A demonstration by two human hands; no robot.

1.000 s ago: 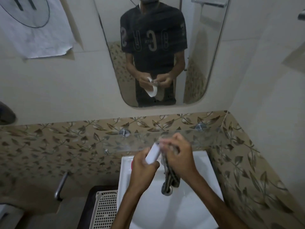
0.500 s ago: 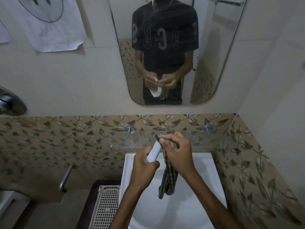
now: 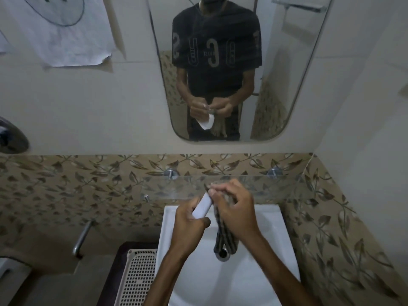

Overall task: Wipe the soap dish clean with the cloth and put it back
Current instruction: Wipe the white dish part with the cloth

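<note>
Mid-wipe, judging by the pose. Left hand [image 3: 191, 224] grips the small white plastic soap dish [image 3: 202, 206], fingers curled round it, edge-on above the white ceramic sink [image 3: 273, 250]. Right hand [image 3: 237, 212] pinches the dark striped cloth [image 3: 223, 237] against the dish's upper end; the rest of the cloth hangs toward the drain. Can't tell how clean the dish is. Left to do: finish wiping, then set it back, probably on the glass wall shelf [image 3: 276, 186] just behind the hands. Text: mirrored block letters on the dark T-shirt in the wall mirror [image 3: 293, 85], not readable. Paper sheet [image 3: 66, 36] upper left shows only a drawn curve.
</note>
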